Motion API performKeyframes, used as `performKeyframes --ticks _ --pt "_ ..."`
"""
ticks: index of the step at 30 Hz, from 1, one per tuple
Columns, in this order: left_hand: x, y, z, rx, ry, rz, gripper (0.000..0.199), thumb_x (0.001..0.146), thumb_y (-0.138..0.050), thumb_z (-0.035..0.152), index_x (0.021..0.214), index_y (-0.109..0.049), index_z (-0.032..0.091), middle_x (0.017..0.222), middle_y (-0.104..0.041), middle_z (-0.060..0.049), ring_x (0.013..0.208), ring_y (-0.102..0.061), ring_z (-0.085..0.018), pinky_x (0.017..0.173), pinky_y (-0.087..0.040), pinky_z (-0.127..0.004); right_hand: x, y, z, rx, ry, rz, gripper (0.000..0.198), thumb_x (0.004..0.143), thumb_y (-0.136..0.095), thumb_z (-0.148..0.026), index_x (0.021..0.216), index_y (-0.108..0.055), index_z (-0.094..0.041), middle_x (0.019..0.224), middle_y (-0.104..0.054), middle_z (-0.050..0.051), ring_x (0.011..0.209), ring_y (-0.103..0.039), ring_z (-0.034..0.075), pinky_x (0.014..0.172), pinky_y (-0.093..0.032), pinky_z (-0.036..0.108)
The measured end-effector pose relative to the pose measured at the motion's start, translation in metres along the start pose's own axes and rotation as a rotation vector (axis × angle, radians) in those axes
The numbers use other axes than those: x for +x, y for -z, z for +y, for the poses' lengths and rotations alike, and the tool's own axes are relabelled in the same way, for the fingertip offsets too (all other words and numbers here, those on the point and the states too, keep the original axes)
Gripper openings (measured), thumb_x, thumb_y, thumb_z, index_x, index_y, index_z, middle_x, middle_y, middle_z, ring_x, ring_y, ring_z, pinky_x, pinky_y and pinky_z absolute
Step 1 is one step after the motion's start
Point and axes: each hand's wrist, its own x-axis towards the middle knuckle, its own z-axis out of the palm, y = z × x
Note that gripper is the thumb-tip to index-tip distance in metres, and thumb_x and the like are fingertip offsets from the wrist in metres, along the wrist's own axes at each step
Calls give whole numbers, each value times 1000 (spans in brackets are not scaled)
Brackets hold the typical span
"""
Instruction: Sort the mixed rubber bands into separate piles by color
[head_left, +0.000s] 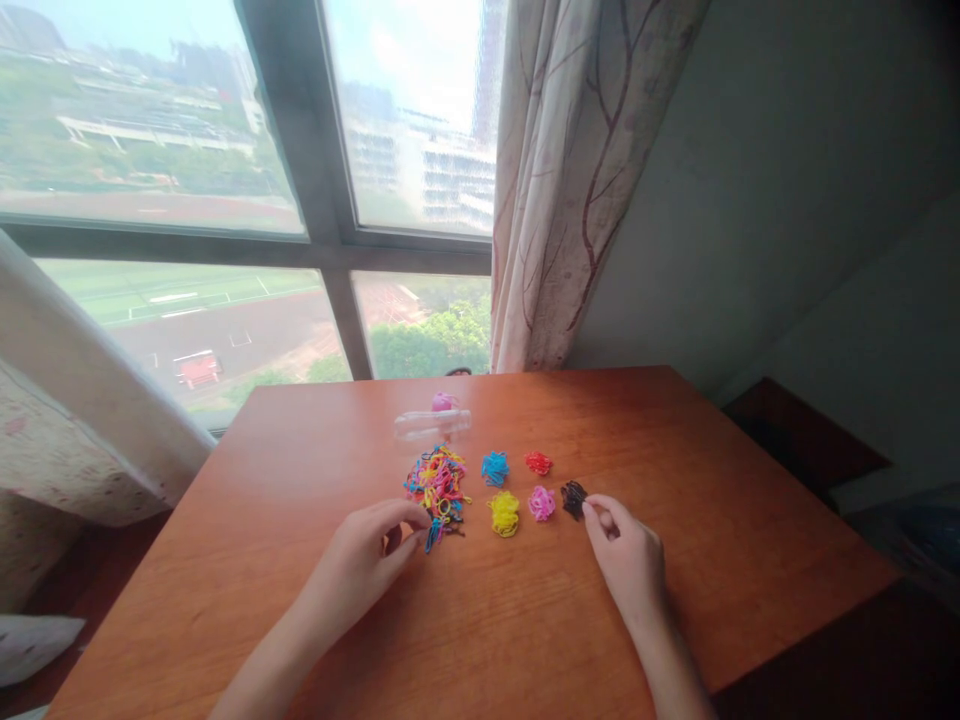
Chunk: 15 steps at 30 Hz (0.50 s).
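Observation:
A heap of mixed-colour rubber bands (437,478) lies on the brown table. At its near edge my left hand (379,545) has thumb and index finger curled together on a few blue and dark bands. My right hand (628,560) is closed in a pinch at the edge of a small pile of black rubber bands (574,498); whatever is between its fingertips looks like a black band. Between the hands sit separate piles of yellow bands (505,513), pink bands (541,503), blue bands (495,468) and red bands (538,462).
Behind the mixed heap lies a clear plastic bag or case (433,424), with a purple-pink item (444,402) beyond it. The wooden table (517,630) ends near a window (412,330). A patterned curtain (555,200) hangs at the far edge.

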Motion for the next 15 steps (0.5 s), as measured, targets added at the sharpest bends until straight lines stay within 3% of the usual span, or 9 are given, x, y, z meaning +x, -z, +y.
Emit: performKeyframes --ticks 15 --pt "0 -1 -2 -4 0 -9 20 81 -47 15 84 -67 20 73 -67 1 57 -50 -10 56 -39 -19 0 7 -10 -14 21 14 43 92 -48 -54 88 -72 -19 60 -62 3 53 -58 16 54 -41 24"
